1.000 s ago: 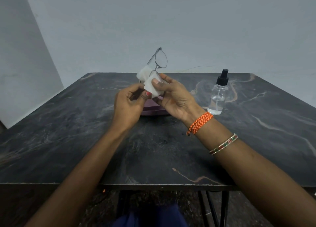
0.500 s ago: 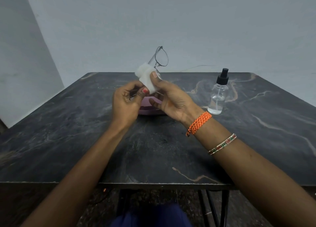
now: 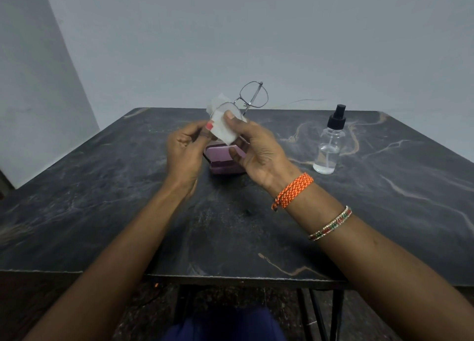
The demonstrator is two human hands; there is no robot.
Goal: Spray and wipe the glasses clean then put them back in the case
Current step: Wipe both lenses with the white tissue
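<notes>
Left hand point(image 3: 183, 150) grips the glasses point(image 3: 252, 98), raised above the case point(image 3: 221, 161) at bench point(image 3: 102, 186) centre. Right hand point(image 3: 259, 152) pinches the cloth point(image 3: 223, 129) around the near lens. Rub lightly; support the frame. Spray bottle point(image 3: 328, 145) stands at 3 o'clock.

Your arms: both bare to the frame edge, no sleeves. Your left hand point(image 3: 183, 152): red polish on the one nail that shows. Your right hand point(image 3: 259, 152): nails unpainted. Your right wrist: one woven orange band point(image 3: 295, 190) with a knotted tail; higher up the forearm, one thin bangle point(image 3: 331, 224) set with red, green and pale stones. Lap: dark blue cloth point(image 3: 225, 326).
</notes>
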